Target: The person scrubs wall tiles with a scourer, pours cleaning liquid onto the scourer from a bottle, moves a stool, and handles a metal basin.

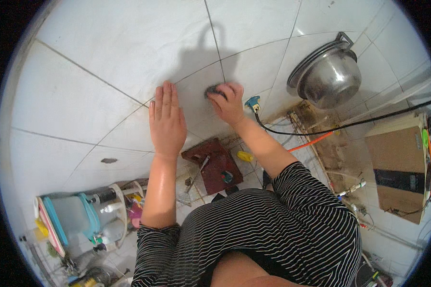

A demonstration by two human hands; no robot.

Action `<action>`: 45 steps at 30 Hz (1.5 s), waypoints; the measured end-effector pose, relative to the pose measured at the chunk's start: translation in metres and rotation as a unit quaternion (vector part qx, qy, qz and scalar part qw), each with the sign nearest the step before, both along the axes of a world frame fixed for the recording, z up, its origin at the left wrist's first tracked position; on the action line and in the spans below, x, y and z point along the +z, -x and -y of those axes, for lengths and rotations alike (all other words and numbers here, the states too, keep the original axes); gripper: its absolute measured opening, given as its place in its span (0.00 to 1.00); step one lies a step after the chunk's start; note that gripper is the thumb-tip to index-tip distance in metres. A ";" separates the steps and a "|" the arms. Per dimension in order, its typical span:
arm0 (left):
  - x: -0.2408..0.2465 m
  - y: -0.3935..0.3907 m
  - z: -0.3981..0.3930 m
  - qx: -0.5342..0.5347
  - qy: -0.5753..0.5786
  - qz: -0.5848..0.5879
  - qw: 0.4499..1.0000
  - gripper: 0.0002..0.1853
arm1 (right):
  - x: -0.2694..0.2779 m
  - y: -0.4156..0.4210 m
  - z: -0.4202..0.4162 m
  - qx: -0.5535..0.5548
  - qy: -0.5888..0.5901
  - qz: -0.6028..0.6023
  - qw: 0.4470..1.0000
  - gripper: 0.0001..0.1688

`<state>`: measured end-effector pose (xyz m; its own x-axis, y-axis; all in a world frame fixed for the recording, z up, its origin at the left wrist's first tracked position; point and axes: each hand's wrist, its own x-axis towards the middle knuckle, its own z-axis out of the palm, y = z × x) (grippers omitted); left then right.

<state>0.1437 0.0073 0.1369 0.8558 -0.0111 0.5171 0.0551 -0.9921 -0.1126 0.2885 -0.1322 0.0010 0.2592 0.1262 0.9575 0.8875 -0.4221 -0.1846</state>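
Note:
My left hand [168,122] lies flat on the white tiled wall [129,64], palm down with its fingers stretched out and nothing in it. To the right of it, my right hand [230,102] grips a dark grey scouring pad [215,92], which presses on the tiles near a grout joint. The pad is slightly blurred, and my fingers cover part of it. A shadow falls on the wall above both hands.
A metal pot [332,79] is at the wall on the right, near a blue-green fitting [253,104] with a black hose [301,133]. Below are a dark red board [215,166] and a yellow object [245,156]. A rack of bottles [118,215] stands lower left, a water heater [398,168] right.

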 end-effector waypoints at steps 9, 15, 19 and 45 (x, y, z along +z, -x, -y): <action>-0.031 0.041 -0.001 0.093 0.107 -0.025 0.990 0.37 | 0.116 -0.026 -0.030 0.008 -0.033 0.241 0.970 0.16; -0.085 0.095 0.020 0.132 0.180 -0.065 0.973 0.39 | -0.081 -0.008 -0.003 0.122 0.258 0.210 0.935 0.16; -0.113 0.163 0.040 0.199 0.226 -0.109 0.947 0.39 | -0.084 0.003 -0.002 0.201 0.430 0.125 0.871 0.18; -0.217 0.295 0.099 0.376 0.369 0.009 0.850 0.36 | 0.108 -0.014 -0.013 0.115 0.230 0.321 0.911 0.14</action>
